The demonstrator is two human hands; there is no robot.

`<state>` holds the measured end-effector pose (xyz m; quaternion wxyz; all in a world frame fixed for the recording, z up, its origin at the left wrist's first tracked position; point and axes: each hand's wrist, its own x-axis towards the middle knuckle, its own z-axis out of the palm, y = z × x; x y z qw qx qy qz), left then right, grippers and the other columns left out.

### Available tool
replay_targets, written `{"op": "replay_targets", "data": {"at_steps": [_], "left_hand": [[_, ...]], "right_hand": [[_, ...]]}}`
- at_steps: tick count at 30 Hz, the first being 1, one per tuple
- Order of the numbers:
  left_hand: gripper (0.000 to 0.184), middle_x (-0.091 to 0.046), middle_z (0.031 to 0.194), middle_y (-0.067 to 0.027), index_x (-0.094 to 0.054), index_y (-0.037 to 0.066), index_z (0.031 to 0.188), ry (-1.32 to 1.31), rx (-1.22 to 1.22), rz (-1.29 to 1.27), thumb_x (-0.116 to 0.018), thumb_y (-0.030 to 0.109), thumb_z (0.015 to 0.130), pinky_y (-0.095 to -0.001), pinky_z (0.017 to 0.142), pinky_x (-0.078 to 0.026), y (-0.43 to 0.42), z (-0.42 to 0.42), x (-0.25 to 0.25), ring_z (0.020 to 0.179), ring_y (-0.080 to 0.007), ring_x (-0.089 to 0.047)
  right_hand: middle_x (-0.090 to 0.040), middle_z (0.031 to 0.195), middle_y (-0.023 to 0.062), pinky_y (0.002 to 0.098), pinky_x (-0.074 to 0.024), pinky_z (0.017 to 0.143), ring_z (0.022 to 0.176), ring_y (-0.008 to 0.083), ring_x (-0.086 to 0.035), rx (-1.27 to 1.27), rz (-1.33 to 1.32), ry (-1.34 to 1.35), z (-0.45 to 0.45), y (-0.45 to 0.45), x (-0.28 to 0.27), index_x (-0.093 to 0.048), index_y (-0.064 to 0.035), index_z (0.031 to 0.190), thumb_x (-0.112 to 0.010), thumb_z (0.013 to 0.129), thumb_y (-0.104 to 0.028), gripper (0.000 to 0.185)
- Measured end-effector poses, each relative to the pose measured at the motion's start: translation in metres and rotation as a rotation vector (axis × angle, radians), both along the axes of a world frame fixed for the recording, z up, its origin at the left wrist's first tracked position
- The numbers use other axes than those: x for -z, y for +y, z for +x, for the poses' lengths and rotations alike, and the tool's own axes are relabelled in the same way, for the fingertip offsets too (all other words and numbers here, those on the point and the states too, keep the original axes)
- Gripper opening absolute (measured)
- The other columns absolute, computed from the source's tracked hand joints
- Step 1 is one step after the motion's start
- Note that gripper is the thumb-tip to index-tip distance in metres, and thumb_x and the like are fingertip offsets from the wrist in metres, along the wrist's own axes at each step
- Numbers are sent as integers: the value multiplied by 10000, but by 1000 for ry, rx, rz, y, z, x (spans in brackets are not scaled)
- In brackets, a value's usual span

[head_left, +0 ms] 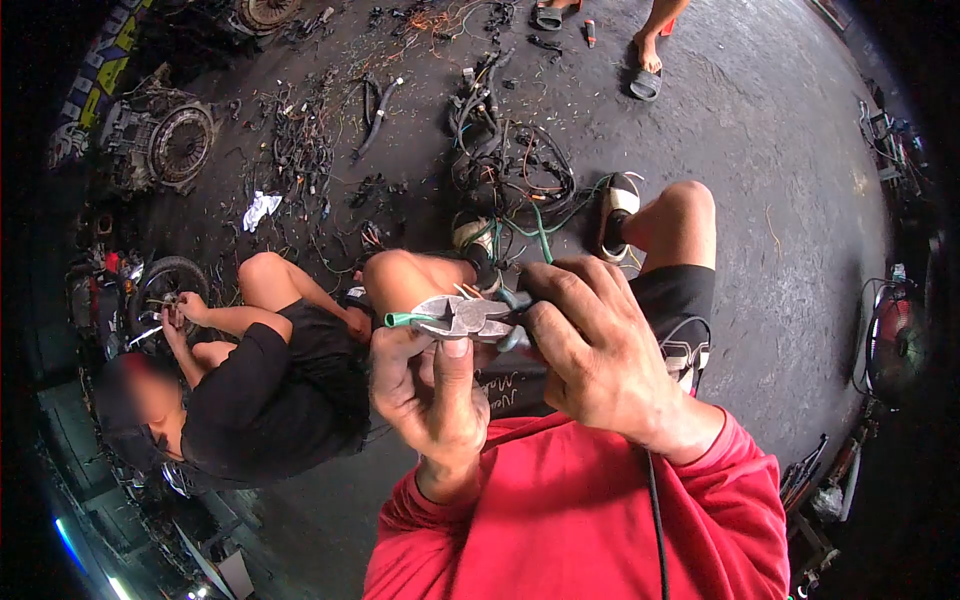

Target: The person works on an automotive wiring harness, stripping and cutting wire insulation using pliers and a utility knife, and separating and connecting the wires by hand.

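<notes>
My right hand (600,350) is closed around the handles of a pair of diagonal cutting pliers (468,316), whose metal jaws point left. A short green wire end (402,319), tube-like at its tip, sticks out past the jaws and lies against them. My left hand (430,390) is pinched just below the jaws, thumb up against the pliers, fingers around the green wire; part of the grip is hidden. Copper-coloured strands (466,291) show just behind the pliers. A green cable (541,235) runs from behind my right hand toward the floor.
A wiring harness (510,160) lies on the dark floor between my feet. More wire scraps (300,140) spread to the left. A co-worker in black (280,390) sits at my left. Gearbox parts (175,140) stand upper left, a fan (893,340) at right. Another person's sandalled foot (648,75) is ahead.
</notes>
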<state>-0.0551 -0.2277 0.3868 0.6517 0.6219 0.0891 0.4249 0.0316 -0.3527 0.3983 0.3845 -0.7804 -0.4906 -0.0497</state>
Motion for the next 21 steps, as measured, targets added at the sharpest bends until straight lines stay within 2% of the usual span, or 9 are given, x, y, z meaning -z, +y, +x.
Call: {"op": "replay_targets", "data": {"at_steps": [1,6,7,9,10,11,13,15,21], "left_hand": [[155,-625,979,-130,-560,-42,1014,-9,-17,-27,-594,16,874,-297,767,-500,0,2,-1,856,-182,-614],[120,-640,944,-169,-531,-31,957,75,-104,-13,-614,-24,871,-267,734,-485,1,-7,-4,806,-189,-624],[120,-644,949,-182,-532,-34,951,73,-75,135,-617,-29,866,-271,726,-489,3,-9,-3,799,-196,-627],[147,-650,944,-200,-543,-38,968,135,-58,380,-622,-49,845,-301,696,-516,2,-15,-2,786,-237,-648],[147,-650,944,-200,-543,-38,968,119,-67,368,-622,-49,845,-301,696,-516,1,-17,-5,786,-237,-648],[167,-649,947,-199,-550,-38,990,155,-37,474,-620,-54,839,-322,693,-529,0,-19,-9,796,-261,-657],[234,-642,978,-207,-569,-34,1049,102,32,603,-622,-58,822,-373,685,-560,3,-16,-6,825,-326,-672],[283,-631,1003,-195,-599,-19,1088,98,68,667,-628,-60,810,-362,676,-561,0,-18,-9,828,-331,-669],[310,-627,999,-182,-615,-6,1112,86,72,648,-633,-55,807,-358,677,-562,-4,-16,-10,827,-330,-668]], "right_hand": [[-570,1136,203,462,-472,842,1001,381,-566,-14,23,16,1,1,1,-549,38,864,-655,502,-41,385],[-575,1128,209,446,-486,846,995,403,-572,-49,207,212,8,7,26,-538,37,947,-652,516,42,445],[-576,1126,212,439,-491,848,1001,409,-571,-49,327,335,10,8,34,-542,42,1005,-650,528,63,489],[-571,1126,215,433,-492,852,1009,409,-571,-97,291,341,16,9,35,-538,40,1072,-658,542,65,544],[-566,1126,218,427,-494,856,1017,409,-571,-136,260,362,18,9,35,-533,38,1139,-666,557,66,598],[-556,1128,215,416,-496,849,1022,394,-574,-159,203,302,19,8,40,-530,26,1206,-689,561,38,665],[-554,1130,208,414,-493,855,1028,371,-581,-207,274,317,21,10,48,-544,12,1163,-745,614,-38,586],[-567,1125,207,425,-497,857,1036,355,-589,-235,357,240,25,13,57,-542,7,1138,-783,684,-156,539],[-583,1113,220,427,-502,848,1023,356,-604,-231,408,237,24,15,60,-534,10,1129,-759,748,-220,499]]}}
